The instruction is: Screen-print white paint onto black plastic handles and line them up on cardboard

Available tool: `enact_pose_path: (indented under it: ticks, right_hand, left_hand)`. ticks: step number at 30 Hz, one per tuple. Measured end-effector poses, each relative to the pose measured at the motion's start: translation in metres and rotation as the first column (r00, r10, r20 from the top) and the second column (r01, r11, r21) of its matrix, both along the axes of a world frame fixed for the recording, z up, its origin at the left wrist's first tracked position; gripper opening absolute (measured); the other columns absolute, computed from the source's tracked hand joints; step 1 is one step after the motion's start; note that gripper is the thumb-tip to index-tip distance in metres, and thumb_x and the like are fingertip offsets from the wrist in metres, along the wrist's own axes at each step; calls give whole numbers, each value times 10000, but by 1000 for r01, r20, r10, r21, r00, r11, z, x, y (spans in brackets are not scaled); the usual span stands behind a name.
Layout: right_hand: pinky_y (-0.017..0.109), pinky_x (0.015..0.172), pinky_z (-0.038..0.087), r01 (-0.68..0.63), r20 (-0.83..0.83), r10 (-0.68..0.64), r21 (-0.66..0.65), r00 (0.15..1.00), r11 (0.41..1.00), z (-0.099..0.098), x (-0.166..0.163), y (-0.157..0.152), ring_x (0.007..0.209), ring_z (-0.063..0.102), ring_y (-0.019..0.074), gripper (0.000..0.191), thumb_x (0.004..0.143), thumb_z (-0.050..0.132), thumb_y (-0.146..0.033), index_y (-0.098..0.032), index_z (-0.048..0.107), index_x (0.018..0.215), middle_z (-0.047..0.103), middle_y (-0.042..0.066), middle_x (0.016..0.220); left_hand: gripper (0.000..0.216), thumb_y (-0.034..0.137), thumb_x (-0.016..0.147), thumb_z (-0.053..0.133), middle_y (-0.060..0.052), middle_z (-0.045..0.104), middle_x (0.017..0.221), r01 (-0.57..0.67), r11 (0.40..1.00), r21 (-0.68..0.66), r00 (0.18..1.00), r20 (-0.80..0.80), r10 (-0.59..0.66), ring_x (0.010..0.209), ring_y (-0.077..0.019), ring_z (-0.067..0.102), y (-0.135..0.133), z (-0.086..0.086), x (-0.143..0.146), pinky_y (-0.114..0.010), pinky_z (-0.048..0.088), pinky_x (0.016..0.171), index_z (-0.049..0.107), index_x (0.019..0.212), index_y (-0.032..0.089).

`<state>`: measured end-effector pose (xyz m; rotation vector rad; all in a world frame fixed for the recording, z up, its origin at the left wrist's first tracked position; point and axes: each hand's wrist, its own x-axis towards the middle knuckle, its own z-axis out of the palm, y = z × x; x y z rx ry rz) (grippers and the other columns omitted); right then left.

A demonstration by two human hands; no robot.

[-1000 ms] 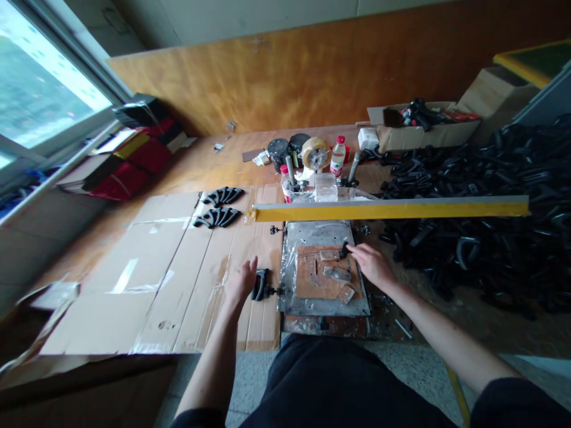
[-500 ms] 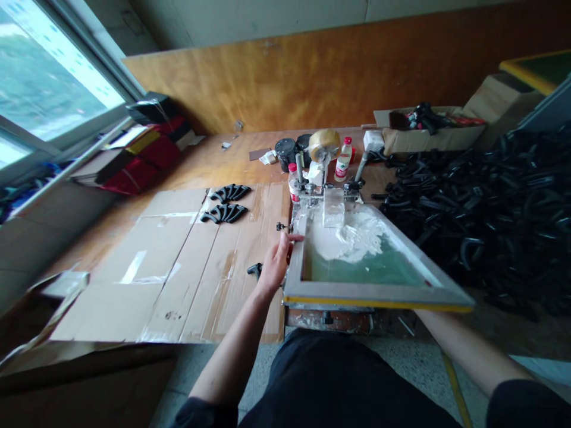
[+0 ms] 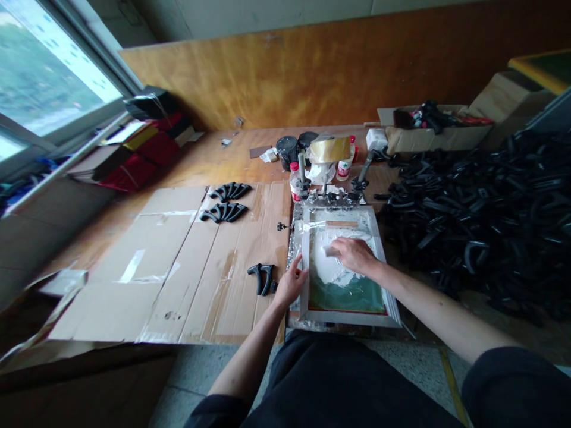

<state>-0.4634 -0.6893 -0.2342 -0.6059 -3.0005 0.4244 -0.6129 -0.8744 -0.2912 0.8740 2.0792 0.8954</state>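
Observation:
A screen-printing frame [image 3: 306,297] with a green mesh lies flat on the hinged printing stand [image 3: 330,200]. White paste [image 3: 322,270] is spread over the far part of the mesh. My right hand [image 3: 354,255] is closed on a small pale scraper [image 3: 331,251], which rests in the paste; its lower edge is hidden. At the frame's left side, my left hand [image 3: 291,284] has its fingers stretched and apart, lightly against the rim. Two curved black plastic parts [image 3: 266,279] lie on the cardboard [image 3: 187,297] just left of that hand.
Two rows of black parts [image 3: 225,211] sit farther back on the cardboard. A big heap of black parts [image 3: 464,220] covers the right side. Behind the stand are red-capped bottles [image 3: 295,181], black jars [image 3: 286,151] and a tape roll [image 3: 330,148]. An open carton [image 3: 437,139] stands back right.
The raised frame has come down flat. My right hand has moved from under its right side onto the mesh, taking the scraper. A second black part now shows by my left hand, which shifted slightly nearer.

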Motion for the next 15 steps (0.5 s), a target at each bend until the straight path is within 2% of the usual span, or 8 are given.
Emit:
enact_pose_path:
  ticks: [3,5,8,10,13,15]
  right_hand:
    - [245,691,410,-271,-33,270,-13,962,963,-2,30,-12,811,620,154,257,802,514,-44,-198,667,940,683,32,920]
    - [238,658,398,-356,-30,355,-42,934,933,1,37,-12,774,614,145,232,765,539,-44,-206,662,876,681,9,874]
    - [240,628,394,-285,-50,284,-23,958,958,2,30,-10,750,609,151,120,782,579,-109,-208,647,793,669,-1,796]
    - [250,665,420,-231,-123,233,37,965,972,-4,28,-14,797,617,164,152,802,557,-102,-199,665,849,681,25,848]
    - [258,718,453,-275,-201,283,66,938,959,-17,38,-25,836,627,165,248,805,530,-68,-189,681,961,691,57,938]
    - [246,704,460,-294,-203,292,24,934,956,-19,44,-28,799,632,154,210,823,558,-107,-204,685,960,692,39,898]
  left_hand:
    - [593,438,890,484,26,578,737,-10,1000,3,1000,9,10,671,-128,547,-1,-4,0,-227,379,628,412,1451,257]
    - [592,433,888,489,22,576,740,-18,1000,13,1000,19,17,672,-128,545,0,-5,0,-226,388,629,422,1445,243]
    - [591,420,882,505,23,564,720,-33,999,30,998,53,31,652,-124,536,0,-6,-1,-220,390,608,437,1435,222]
    - [591,418,877,517,26,556,699,-45,998,42,996,74,42,632,-120,526,0,-4,-1,-215,386,593,448,1428,215]
    - [588,414,870,535,33,544,676,-68,996,52,993,96,63,607,-111,506,-1,-1,0,-209,381,578,463,1419,216]
    - [587,408,864,548,39,529,659,-86,995,49,990,115,80,589,-103,490,0,2,1,-203,374,567,470,1414,216]
